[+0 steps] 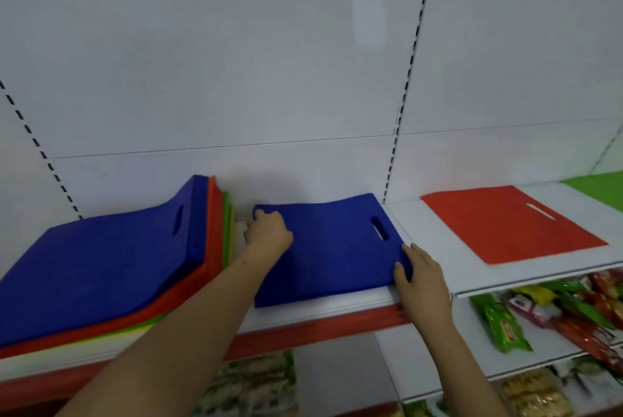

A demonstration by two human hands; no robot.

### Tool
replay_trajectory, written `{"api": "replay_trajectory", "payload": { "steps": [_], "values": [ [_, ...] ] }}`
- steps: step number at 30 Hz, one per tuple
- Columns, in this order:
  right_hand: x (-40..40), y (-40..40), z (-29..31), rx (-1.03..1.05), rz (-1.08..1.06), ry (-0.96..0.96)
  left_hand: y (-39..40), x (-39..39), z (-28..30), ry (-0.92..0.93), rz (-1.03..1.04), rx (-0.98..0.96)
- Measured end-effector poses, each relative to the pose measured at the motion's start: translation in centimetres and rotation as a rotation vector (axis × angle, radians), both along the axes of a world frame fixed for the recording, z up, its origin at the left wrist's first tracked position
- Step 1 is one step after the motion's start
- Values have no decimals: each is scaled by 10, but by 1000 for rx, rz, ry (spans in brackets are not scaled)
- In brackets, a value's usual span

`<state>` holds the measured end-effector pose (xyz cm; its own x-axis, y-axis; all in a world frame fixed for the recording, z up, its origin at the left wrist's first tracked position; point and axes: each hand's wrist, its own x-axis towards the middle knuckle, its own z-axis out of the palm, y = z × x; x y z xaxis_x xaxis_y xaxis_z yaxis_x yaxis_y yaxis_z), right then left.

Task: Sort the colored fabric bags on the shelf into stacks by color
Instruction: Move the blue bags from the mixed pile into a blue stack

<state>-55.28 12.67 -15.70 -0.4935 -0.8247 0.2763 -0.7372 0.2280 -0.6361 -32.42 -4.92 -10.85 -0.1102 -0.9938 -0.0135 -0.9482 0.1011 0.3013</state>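
1. I have the blue bag (330, 248) lying flat on the white shelf (337, 307), between the mixed pile (101, 275) on my left and the red bag (512, 224) on the next shelf section to my right. A green bag (600, 185) shows at the far right edge.

2. My left hand (268, 231) sits at the bag's far left corner, fingers curled over the edge there. My right hand (421, 278) holds the near right corner, thumb on top and the other fingers tucked at the edge. I judge both to be light pinches on the cloth, not a firm clamp.

3. The bag looks thin, soft and very light. Its surface ripples a little, so I expect it to sag or fold if I lift it by one corner only.

4. Holding two opposite corners, as I do now, should keep it spread. The cut-out handle slot (379, 228) near the right end is another good place to hook fingers.

5. The cloth looks matte and slightly rough, so I doubt it will slip from my fingers, though it may slide easily on the smooth shelf.

6. The mixed pile has a blue bag on top, then red, green and yellow edges below; those layers are loose and could drag along if I pull carelessly.
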Motion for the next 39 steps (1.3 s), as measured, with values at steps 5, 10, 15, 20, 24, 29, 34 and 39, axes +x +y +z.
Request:
{"api": "replay_trajectory", "payload": {
  "steps": [5,10,15,20,24,29,34,39],
  "values": [
    [-7,-5,2,61,46,7,-3,0,-10,-12,66,70],
    [2,-3,15,54,-9,60,2,-3,9,68,36,30],
    [63,-8,56,-229,42,-28,16,0,80,273,-201,-176],
    [167,-18,94,-352,321,13,30,66,151,558,-253,-385],
    [243,-23,105,-358,505,194,26,161,156,548,-85,-401],
    [297,-30,101,-283,471,421,12,275,107,249,184,-271],
    [300,-45,78,-154,379,539,10,327,34,-30,319,-122],
    [299,-49,63,-192,342,632,9,323,11,-129,369,-291]
  ]
}}
